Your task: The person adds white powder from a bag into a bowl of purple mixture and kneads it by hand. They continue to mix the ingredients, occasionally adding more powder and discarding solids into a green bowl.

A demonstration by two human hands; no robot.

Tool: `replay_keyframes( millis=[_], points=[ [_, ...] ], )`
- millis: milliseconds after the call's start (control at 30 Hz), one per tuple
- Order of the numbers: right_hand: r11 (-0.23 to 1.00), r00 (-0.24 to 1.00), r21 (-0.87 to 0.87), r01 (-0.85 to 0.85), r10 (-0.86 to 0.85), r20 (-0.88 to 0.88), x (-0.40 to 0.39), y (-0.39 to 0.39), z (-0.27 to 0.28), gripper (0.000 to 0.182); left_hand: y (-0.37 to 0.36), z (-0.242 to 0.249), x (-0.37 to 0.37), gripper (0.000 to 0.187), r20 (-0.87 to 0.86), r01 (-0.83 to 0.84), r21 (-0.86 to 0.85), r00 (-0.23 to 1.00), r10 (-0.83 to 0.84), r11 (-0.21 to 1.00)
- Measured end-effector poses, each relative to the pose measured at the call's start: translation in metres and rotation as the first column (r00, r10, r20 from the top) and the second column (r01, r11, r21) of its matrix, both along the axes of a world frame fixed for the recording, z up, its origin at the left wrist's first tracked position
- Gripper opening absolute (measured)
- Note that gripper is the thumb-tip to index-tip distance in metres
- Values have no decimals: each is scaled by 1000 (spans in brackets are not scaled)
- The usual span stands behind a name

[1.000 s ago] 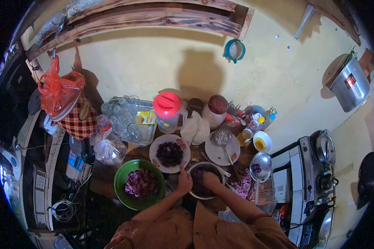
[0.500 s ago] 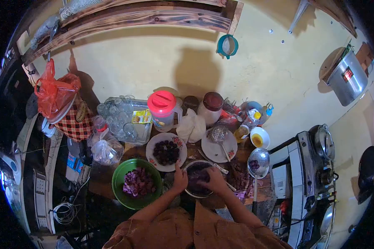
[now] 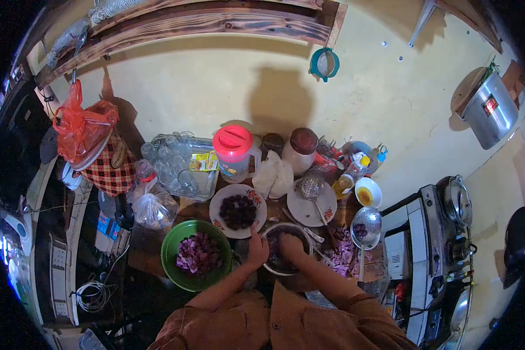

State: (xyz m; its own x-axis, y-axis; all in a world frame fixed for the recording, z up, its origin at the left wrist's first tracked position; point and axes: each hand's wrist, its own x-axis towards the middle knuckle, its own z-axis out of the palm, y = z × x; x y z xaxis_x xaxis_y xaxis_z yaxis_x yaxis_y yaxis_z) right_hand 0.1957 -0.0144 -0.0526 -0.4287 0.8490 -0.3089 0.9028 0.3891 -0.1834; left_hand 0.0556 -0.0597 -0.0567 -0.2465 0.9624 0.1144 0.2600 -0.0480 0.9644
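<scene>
My right hand (image 3: pixel 290 245) reaches down into a metal pot (image 3: pixel 264 263) of dark purple mash; its fingers are hidden inside. At the pot's left rim is my left hand (image 3: pixel 258 248), with fingers pointing up; whether it grips the rim is too small to tell. Just behind it, a flowered plate (image 3: pixel 219 226) bears dark purple balls (image 3: pixel 237 212). To the left, a green basin (image 3: pixel 170 265) holds chopped purple pieces (image 3: pixel 198 254). Behind the pot on the right, a white plate (image 3: pixel 297 207) carries a perforated ladle (image 3: pixel 311 186).
A pink-lidded pitcher (image 3: pixel 234 153), a tray of glasses (image 3: pixel 207 189) and a red-lidded jar (image 3: pixel 301 153) stand at the back. Right are a skimmer (image 3: pixel 366 221), purple peelings (image 3: pixel 345 256), a small bowl (image 3: pixel 374 188) and a stove (image 3: pixel 434 233).
My right hand has gone deeper into the pot, its fingers now out of sight. The whole view has shifted slightly, and more purple peelings show to the right.
</scene>
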Motion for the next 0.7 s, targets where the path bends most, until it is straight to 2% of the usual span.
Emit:
replay_keyframes(
  millis=[67,100,133,167,200,233,267,300,333,367,400,433,467,500,533,567,600,633,667,700],
  points=[
    [998,998,44,-42,44,-46,3,2,-1,22,2,9,-5,56,-59,37,-199,997,-50,979],
    [995,996,67,67,-63,-61,3,-3,10,25,4,5,-6,56,-63,37,-187,997,-50,982],
    [981,983,83,175,-169,-74,6,-9,18,29,3,-3,-5,56,-71,19,-102,997,-27,995],
    [981,983,86,173,-167,-72,10,-14,22,29,3,-12,-3,57,-75,1,-19,997,-2,1000],
    [954,979,257,157,-115,-170,17,-20,23,38,2,-4,-3,57,-71,-2,-20,997,0,1000],
    [896,965,417,154,-46,-257,23,-26,26,47,0,12,-4,57,-20,33,-118,999,-36,992],
    [897,966,415,154,-48,-255,31,-30,29,47,-2,22,-4,57,34,75,-212,997,-70,974],
    [967,964,255,1,67,-258,40,-33,35,59,-1,20,-5,57,34,79,-214,997,-74,974],
    [984,943,89,-156,175,-282,44,-38,47,71,2,12,-6,56,68,99,-224,994,-86,970],
    [985,944,89,-149,168,-283,47,-37,60,71,5,5,-6,56,102,119,-233,990,-98,965],
    [951,966,-284,-126,53,-252,45,-30,86,75,8,-5,-6,56,101,125,-232,989,-104,965],
    [783,982,-617,-81,-42,-182,44,-25,102,79,8,-17,-5,54,8,77,-132,997,-76,988],
    [782,983,-618,-79,-44,-181,42,-23,107,79,8,-23,-4,53,-81,35,-26,996,-37,999],
    [892,964,-452,-26,-98,-248,40,-22,109,79,5,-13,-4,53,-79,35,-27,996,-37,999],
    [961,937,-271,44,-134,-323,36,-22,110,79,1,7,-4,52,19,67,-133,998,-65,989],
    [961,937,-273,43,-134,-323,33,-22,92,79,-2,20,-4,52,119,108,-233,989,-82,966],
    [999,932,34,-7,19,-363,29,-21,60,78,-1,14,-4,52,118,107,-234,990,-81,966],
    [939,918,340,-50,178,-355,23,-21,34,77,1,3,-3,51,127,108,-179,988,-85,978],
    [939,916,340,-54,182,-358,13,-25,17,77,2,-3,-4,51,135,105,-123,987,-88,987],
    [986,937,168,3,56,-344,1,-30,8,76,2,-2,-3,51,132,98,-123,988,-82,987]
  ],
)
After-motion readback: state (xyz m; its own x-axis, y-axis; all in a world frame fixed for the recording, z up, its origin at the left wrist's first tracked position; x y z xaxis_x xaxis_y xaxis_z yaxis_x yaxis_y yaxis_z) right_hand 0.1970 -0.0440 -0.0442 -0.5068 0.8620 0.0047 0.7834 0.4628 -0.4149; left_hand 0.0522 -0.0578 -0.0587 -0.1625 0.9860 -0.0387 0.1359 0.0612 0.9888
